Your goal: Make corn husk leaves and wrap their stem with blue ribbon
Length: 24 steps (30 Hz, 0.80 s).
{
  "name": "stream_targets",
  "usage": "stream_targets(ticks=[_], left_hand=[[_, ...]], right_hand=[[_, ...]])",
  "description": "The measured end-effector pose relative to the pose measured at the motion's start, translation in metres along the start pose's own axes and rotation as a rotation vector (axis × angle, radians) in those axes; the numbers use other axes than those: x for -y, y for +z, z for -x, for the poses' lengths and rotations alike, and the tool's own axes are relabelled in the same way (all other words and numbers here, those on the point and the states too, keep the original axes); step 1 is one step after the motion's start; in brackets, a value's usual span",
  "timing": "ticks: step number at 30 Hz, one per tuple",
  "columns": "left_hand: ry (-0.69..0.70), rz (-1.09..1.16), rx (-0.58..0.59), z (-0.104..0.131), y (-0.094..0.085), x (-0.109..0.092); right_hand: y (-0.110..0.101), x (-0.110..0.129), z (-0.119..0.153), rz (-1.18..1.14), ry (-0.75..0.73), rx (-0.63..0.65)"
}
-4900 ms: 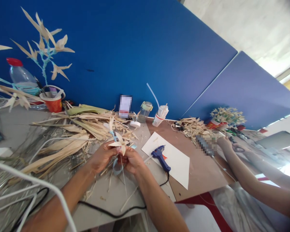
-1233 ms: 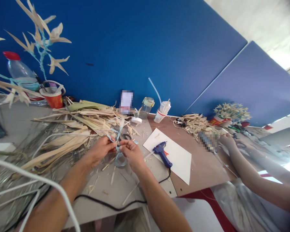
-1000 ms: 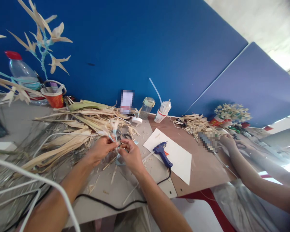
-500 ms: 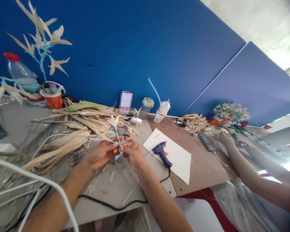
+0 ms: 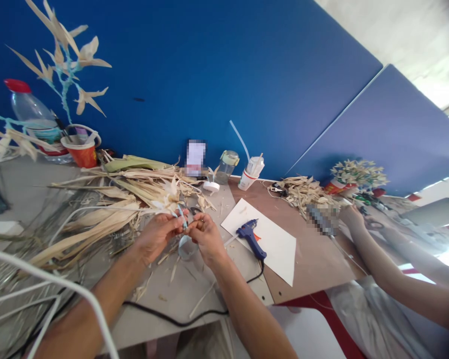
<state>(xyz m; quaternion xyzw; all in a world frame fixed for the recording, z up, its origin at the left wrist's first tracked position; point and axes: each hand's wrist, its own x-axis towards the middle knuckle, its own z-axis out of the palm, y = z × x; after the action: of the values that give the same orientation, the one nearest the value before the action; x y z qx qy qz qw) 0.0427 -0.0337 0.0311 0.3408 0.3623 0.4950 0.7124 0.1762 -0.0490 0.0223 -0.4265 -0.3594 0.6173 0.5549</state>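
Note:
My left hand (image 5: 160, 233) is closed in a pinch on the light-blue wrapped stem (image 5: 181, 213) of a corn-husk flower (image 5: 169, 198). Pale, pointed petals rise above those fingers. Close beside it, my right hand (image 5: 209, 242) pinches the lower end of the same stem, its fingertips nearly touching the left ones. What exactly lies between the right fingertips is partly hidden. Just below the hands, a pale see-through round object (image 5: 187, 248) rests on the table. A blue glue gun (image 5: 251, 237) lies on a white sheet (image 5: 282, 249) to the right.
Dried corn husks (image 5: 97, 227) spread across the left. White wire loops (image 5: 92, 299) cross the near left. A black cord (image 5: 172, 319) runs along the front. At the back stand a jar (image 5: 224, 169) and paper cup (image 5: 249, 178). Another person's arm (image 5: 377, 264) reaches in from the right.
The flower has tilted towards the left and lower, turning in my fingers. The light-blue strip seen below my hands no longer shows there. Both hands stay in nearly the same place.

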Motion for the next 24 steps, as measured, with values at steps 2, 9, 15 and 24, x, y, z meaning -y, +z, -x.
stream_targets(ticks=[2,9,15,24], left_hand=[[0.004,0.023,-0.060,-0.001,0.000,0.001],[-0.096,0.161,0.006,-0.003,-0.004,-0.005],[-0.126,0.228,0.093,-0.005,-0.010,-0.002],[-0.178,0.106,0.089,-0.006,-0.010,-0.001]], right_hand=[[0.000,-0.001,0.000,0.009,0.014,0.010],[-0.004,0.004,-0.002,-0.171,0.252,0.203],[-0.008,0.000,-0.005,-0.243,0.322,0.269],[-0.014,0.001,-0.009,-0.178,0.278,0.104]])
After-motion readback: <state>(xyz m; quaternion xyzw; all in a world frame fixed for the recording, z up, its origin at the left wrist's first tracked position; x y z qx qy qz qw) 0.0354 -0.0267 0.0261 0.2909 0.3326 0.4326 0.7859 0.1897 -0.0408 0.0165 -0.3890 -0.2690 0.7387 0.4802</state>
